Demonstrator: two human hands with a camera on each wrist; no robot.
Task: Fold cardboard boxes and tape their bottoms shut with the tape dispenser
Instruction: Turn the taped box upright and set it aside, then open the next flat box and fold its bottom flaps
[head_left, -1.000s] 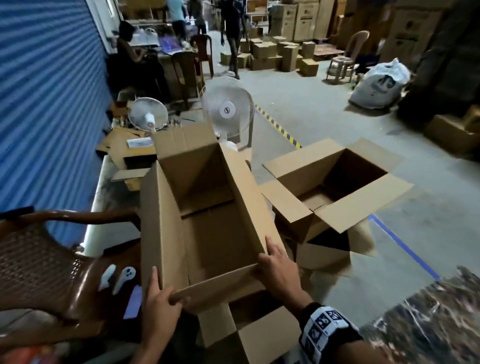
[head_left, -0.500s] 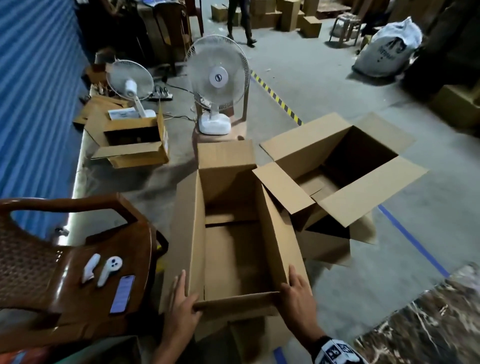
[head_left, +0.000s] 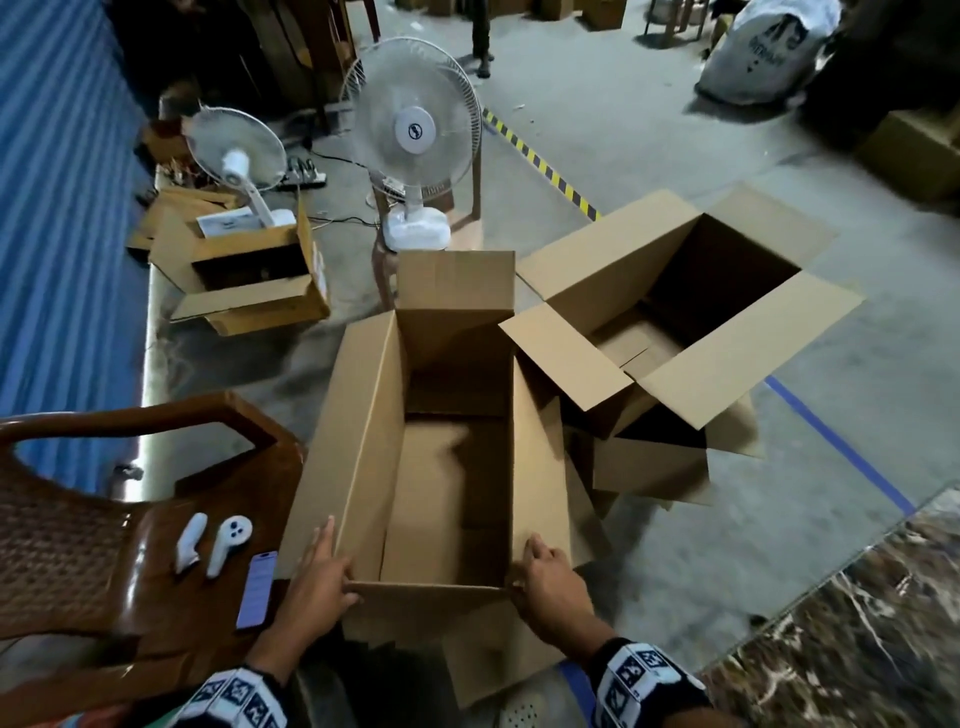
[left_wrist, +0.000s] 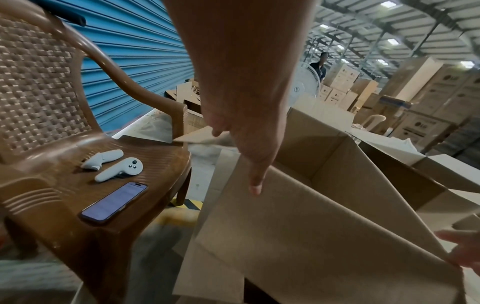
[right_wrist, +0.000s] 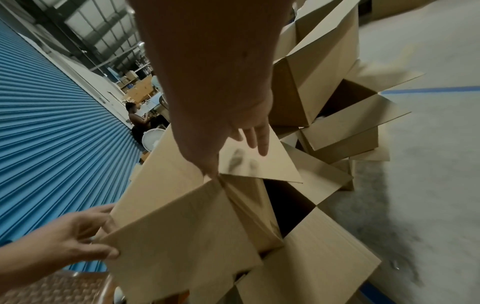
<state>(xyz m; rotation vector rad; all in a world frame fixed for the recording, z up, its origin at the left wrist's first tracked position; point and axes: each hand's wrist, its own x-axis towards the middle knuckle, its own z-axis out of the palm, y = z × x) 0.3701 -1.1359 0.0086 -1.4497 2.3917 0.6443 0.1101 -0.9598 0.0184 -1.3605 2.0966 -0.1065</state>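
Two hands on one box, now down on the floor

Two hands at the near corners: our left hand (head_left: 317, 582) w/ thumb over the near edge and fingers (left_wrist: 255, 185) laid straight along the outer side wall; our right hand (head_left: 545, 577) the same at the other corner, thumb tucked at the corner fold, fingers (right_wrist: 259, 142) flat on the side flap. Neither is wrapped tight; more steadying than clamping.

What changed: a sec ago the cardboard box (head_left: 447, 457) was tilted up in front of us, mouth toward the camera. Now it sits squared and upright below our fingers, opening up, just beside the chair (head_left: 104, 545) on the left-finger side and touching a second open box (head_left: 675, 322) past the right fingers. We read that as the carton now squared up. Inside, flaps look folded across the base, approx closed, but we can't tell if any tape is on. No tape dispenser in any view, so taping prob. still ahead.

Materials: plain brown corrugated board, matte, crisp creases, flaps stiff and standing. Chair is glossy brown plastic w/ woven-pattern back; on its seat lie two white controllers (head_left: 213, 543) and a phone (head_left: 255, 590).
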